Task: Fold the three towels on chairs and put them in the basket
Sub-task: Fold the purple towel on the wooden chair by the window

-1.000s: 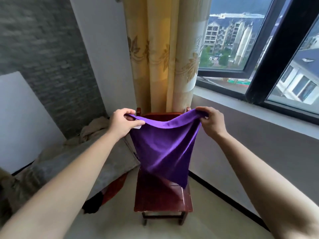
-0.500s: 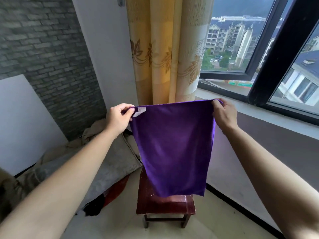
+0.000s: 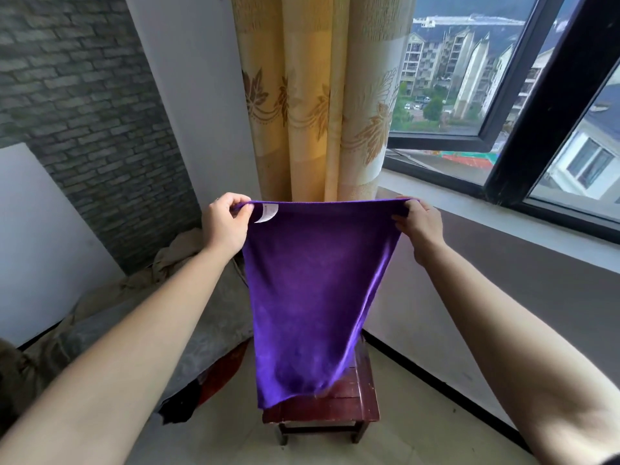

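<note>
Pinching the purple towel point(image 3: 312, 297) by its top corners, left hand point(image 3: 223, 223) and right hand point(image 3: 419, 226) both curled on the hem; probably soft, light, limp, so best kept taut from those corners; deep violet, plush, white label point(image 3: 266, 212) near the left corner; hanging spread above the wooden chair point(image 3: 335, 407).

Towel point(image 3: 312, 297) hangs mid-frame, with the left hand point(image 3: 223, 223) pinching its upper left corner and the right hand point(image 3: 419, 226) the upper right. Chair point(image 3: 335, 407) sits behind and below it, curtain point(image 3: 315, 95) top centre, window point(image 3: 503, 95) upper right, heap of bedding point(image 3: 134, 313) lower left.
</note>
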`<state>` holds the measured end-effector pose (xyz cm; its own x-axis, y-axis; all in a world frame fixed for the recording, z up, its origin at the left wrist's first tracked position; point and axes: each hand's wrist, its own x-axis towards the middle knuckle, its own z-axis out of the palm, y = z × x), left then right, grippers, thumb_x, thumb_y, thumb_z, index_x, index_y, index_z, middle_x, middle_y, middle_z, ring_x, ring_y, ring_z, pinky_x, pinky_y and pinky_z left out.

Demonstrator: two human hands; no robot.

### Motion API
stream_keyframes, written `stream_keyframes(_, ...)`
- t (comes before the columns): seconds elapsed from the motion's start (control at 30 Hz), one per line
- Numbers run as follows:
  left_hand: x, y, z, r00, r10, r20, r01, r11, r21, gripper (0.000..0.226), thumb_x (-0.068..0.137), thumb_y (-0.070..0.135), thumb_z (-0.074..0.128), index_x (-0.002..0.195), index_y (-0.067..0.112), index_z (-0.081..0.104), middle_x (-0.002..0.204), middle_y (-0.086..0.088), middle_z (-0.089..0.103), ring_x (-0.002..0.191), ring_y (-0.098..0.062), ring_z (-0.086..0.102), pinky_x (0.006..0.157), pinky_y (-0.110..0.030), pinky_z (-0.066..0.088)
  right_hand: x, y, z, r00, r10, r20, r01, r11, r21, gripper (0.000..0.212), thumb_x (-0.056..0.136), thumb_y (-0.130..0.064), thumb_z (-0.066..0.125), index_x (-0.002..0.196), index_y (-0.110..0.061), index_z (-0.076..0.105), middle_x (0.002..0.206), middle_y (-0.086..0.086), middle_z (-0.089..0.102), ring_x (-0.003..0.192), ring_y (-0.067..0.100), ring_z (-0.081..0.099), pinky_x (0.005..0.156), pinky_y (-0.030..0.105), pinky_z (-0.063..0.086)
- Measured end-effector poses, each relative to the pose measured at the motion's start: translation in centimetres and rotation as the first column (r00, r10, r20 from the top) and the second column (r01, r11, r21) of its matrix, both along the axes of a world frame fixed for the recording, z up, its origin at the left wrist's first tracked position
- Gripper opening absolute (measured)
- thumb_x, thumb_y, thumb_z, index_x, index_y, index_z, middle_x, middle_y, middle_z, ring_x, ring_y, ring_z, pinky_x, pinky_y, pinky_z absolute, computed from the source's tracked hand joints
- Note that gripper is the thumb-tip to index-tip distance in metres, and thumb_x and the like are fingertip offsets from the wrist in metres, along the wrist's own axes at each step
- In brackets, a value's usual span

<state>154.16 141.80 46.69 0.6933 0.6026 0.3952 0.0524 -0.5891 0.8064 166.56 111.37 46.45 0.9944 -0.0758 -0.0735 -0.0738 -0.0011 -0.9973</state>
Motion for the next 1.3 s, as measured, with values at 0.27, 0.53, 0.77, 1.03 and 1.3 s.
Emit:
stream_keyframes(0.27, -0.4, 1.0, 0.5, 0.999, -0.046, -0.005, 0.047, 0.998, 0.033, 0.010, 0.089, 0.012, 0.064, 0.095, 0.012, 0.072, 0.096, -0.009, 0.071, 0.083, -0.019, 0.063, 0.074, -0.021, 0.043, -0.3, 0.7, 0.7, 0.999, -0.034, 0.029, 0.032, 0.997, 0.069, 0.028, 0.091, -0.012, 0.045, 0.086, -0.022, 0.071, 0.087, 0.003, 0.069, 0.080, 0.016, 0.064, 0.078, 0.028, 0.051)
stream_keyframes(0.53, -3.3, 0.5, -1.5, 0.995, -0.098, 0.015, 0.096, 0.989, 0.115, 0.007, 0.085, 0.012, 0.059, 0.087, 0.012, 0.065, 0.095, -0.005, 0.060, 0.082, -0.021, 0.059, 0.076, -0.027, 0.044, -4.7, 0.2, -0.4, 0.989, -0.131, 0.063, 0.126, 0.990, 0.070, 0.030, 0.093, -0.007, 0.041, 0.085, -0.015, 0.068, 0.083, 0.004, 0.069, 0.082, 0.018, 0.066, 0.084, 0.031, 0.056)
stream_keyframes(0.77, -10.3, -2.0, -8.3, 0.989, -0.132, -0.058, 0.142, 0.968, 0.205, 0.013, 0.079, 0.020, 0.051, 0.082, 0.010, 0.059, 0.087, -0.003, 0.058, 0.080, -0.026, 0.056, 0.071, -0.033, 0.042, -11.1, -1.5, -7.7, 0.965, -0.251, -0.078, 0.246, 0.967, -0.068, 0.032, 0.079, -0.016, 0.040, 0.076, -0.019, 0.072, 0.091, 0.013, 0.075, 0.082, 0.026, 0.071, 0.079, 0.041, 0.059)
stream_keyframes(1.03, -19.6, -6.5, -16.5, 0.942, -0.069, -0.329, 0.148, 0.964, 0.220, 0.006, 0.084, 0.019, 0.053, 0.080, 0.014, 0.053, 0.085, -0.002, 0.056, 0.085, -0.026, 0.053, 0.069, -0.033, 0.038, -19.6, -6.5, -17.0, 0.962, -0.114, -0.249, 0.052, 0.968, -0.244, 0.033, 0.081, -0.026, 0.042, 0.076, -0.029, 0.074, 0.084, -0.006, 0.074, 0.095, 0.023, 0.071, 0.092, 0.040, 0.056)
stream_keyframes(1.3, -27.4, -12.1, -23.4, 0.672, -0.081, -0.736, 0.169, 0.985, 0.045, 0.008, 0.086, 0.016, 0.053, 0.090, 0.017, 0.061, 0.098, -0.008, 0.065, 0.094, -0.031, 0.059, 0.073, -0.030, 0.040, -27.1, -13.1, -26.8, 0.902, 0.119, -0.414, -0.291, 0.876, -0.383, 0.029, 0.073, -0.040, 0.047, 0.078, -0.045, 0.075, 0.082, -0.015, 0.070, 0.096, 0.015, 0.066, 0.095, 0.043, 0.054)
